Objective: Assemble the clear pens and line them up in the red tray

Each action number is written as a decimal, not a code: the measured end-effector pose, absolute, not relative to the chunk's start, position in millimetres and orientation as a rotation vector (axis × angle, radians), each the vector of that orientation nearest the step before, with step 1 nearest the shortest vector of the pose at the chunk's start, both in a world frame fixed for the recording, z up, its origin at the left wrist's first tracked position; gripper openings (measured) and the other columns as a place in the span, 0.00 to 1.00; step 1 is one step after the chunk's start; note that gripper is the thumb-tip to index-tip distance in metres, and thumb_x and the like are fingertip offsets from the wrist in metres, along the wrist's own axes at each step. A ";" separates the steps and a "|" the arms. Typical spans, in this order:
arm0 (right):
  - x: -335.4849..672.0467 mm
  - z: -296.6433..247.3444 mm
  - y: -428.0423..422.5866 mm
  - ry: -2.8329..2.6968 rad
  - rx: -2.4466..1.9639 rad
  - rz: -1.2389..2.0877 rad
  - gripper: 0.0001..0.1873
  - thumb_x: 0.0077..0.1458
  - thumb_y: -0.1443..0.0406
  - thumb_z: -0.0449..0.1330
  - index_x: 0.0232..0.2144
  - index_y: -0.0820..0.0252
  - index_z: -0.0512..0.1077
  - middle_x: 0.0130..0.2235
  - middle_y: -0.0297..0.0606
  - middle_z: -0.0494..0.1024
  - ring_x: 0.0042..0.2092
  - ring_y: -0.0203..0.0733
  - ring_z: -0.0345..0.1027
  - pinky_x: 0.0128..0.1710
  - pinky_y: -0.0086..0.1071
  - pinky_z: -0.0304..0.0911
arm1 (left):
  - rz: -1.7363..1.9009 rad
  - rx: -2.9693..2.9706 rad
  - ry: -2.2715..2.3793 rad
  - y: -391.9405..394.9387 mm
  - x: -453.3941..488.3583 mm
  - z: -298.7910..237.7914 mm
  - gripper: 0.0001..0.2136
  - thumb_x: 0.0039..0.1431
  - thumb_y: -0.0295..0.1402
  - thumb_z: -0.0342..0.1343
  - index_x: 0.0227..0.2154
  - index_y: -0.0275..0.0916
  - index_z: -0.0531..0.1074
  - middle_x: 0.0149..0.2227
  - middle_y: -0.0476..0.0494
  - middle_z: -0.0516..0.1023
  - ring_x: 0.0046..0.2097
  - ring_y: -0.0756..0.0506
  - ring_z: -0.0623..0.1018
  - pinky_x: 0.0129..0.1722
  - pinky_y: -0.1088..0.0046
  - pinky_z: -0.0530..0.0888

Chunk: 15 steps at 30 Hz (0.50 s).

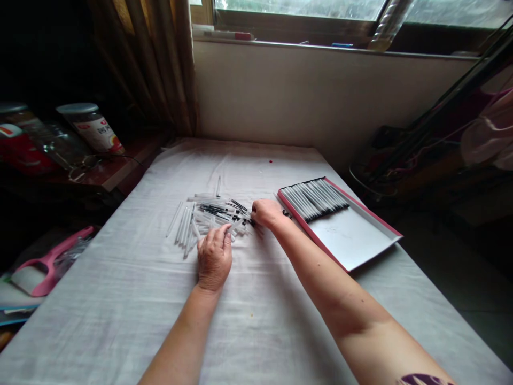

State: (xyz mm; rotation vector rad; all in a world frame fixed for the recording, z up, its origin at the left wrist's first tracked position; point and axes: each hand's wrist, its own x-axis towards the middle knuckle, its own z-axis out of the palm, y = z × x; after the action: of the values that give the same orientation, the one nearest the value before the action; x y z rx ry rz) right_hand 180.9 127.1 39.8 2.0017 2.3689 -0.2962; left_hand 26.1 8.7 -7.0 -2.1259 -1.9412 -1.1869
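Observation:
My left hand rests low over the near side of a loose heap of pen parts, fingers closed. A pale translucent pen barrel juts out by its thumb and fingertips. At the heap's right edge, my right hand is bent down in a pinch beside small black caps; whatever its fingertips hold is hidden. Black pen refills lie across the middle of the heap. Several clear barrels spread out on its left. To the right, a shallow red-edged box lid carries a row of black-tipped pens.
A white cloth covers the table. On a dark side shelf at left stand a labelled jar and a red container. Below it sits a pink-handled item. A wall and window are behind; a dark rack is at right.

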 end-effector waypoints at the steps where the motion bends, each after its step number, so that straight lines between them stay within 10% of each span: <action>1: 178.1 41.7 127.0 2.360 1.999 -0.287 0.14 0.52 0.65 0.59 0.40 0.58 0.80 0.46 0.48 0.80 0.47 0.51 0.73 0.42 0.34 0.65 | -1.188 -2.136 -1.938 8.7 26.2 -7.7 0.12 0.65 0.31 0.47 0.47 0.39 0.73 0.43 0.40 0.79 0.43 0.41 0.78 0.42 0.65 0.69; 10: 213.9 32.4 84.8 2.653 2.411 -0.398 0.12 0.56 0.62 0.55 0.37 0.56 0.78 0.38 0.42 0.81 0.39 0.45 0.74 0.41 0.35 0.65 | -1.271 -2.138 -1.947 8.8 25.4 -11.2 0.11 0.64 0.30 0.49 0.46 0.41 0.73 0.44 0.41 0.79 0.45 0.41 0.77 0.46 0.64 0.69; 15: 246.0 18.4 47.6 2.751 2.791 -1.807 0.12 0.47 0.58 0.62 0.31 0.60 0.76 0.29 0.37 0.77 0.28 0.37 0.68 0.28 0.30 0.63 | -1.253 -2.117 -1.957 8.8 26.8 -12.3 0.10 0.63 0.30 0.50 0.44 0.41 0.73 0.43 0.41 0.79 0.45 0.40 0.75 0.48 0.61 0.67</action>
State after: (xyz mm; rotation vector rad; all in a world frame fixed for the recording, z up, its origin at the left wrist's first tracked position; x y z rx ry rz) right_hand 246.0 47.6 18.4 2.7914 2.7514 -1.8067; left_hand 26.8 8.8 -12.3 -2.1172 -1.9567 -1.2534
